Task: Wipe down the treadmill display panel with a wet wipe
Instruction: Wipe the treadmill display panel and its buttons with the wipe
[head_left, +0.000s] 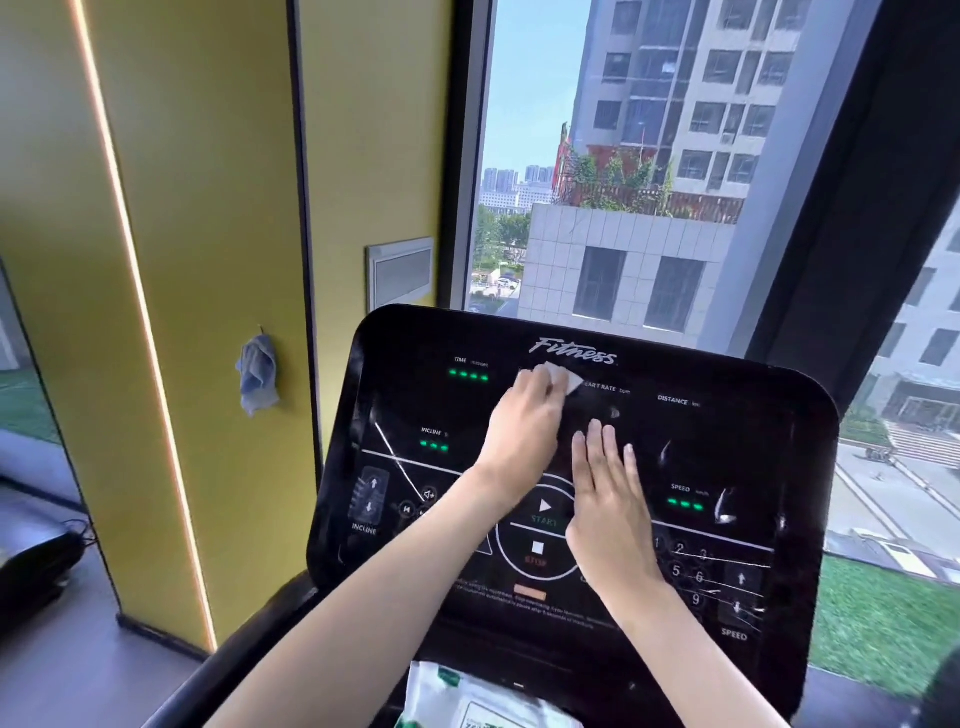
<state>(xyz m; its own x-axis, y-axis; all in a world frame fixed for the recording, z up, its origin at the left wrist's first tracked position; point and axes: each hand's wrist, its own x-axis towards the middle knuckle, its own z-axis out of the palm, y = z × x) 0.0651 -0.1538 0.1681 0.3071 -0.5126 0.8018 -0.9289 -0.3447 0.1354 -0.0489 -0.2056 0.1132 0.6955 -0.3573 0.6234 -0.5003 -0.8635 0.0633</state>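
Window-side treadmill display panel (727, 447), wet wipe (563, 378) at upper centre.
Left hand (519, 421), fingers curled, presses it down; right hand (608, 499) lies flat, fingers straight, just beside.

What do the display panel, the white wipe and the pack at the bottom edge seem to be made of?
The display panel looks like glossy black plastic or glass: it mirrors light streaks. The wet wipe seems thin white nonwoven cloth, creasing softly under the left hand. The pack looks like shiny, wrinkled plastic film.
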